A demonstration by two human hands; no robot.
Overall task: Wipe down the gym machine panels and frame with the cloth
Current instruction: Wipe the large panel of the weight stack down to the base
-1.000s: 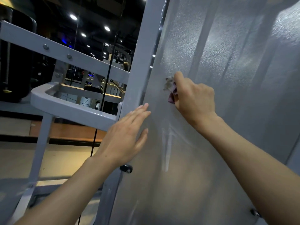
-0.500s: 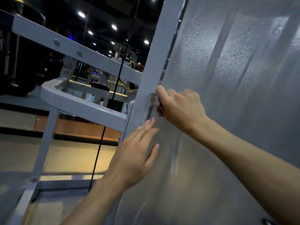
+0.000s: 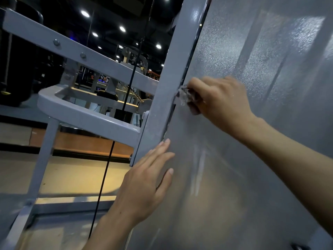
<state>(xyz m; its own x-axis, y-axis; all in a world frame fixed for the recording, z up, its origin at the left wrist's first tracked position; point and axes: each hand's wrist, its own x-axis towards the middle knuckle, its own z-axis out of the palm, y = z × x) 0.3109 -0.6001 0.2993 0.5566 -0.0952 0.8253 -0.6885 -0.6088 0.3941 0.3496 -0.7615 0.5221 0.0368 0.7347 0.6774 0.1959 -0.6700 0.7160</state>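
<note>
Left hand (image 3: 144, 184): open and flat, holding nothing, braced low on the panel (image 3: 252, 159). Frame upright (image 3: 173, 78): long axis steeply vertical, abutting the panel's left edge. Cloth (image 3: 184, 95): bunched, pressed at that seam. Right hand (image 3: 218, 101): clenched on the cloth, nearer the seam; likely stroke along the upright.

Two hands are in view: the left hand (image 3: 144, 184) low and near, the right hand (image 3: 219, 103) higher. One crumpled cloth (image 3: 185, 95) sits in the right one. One frosted panel (image 3: 252, 159) fills the right side, with one grey upright post (image 3: 167, 83) along its left edge. Two bolts (image 3: 56, 42) show on the far left crossbar (image 3: 100, 60). One black cable (image 3: 108, 159) hangs left of the post.
</note>
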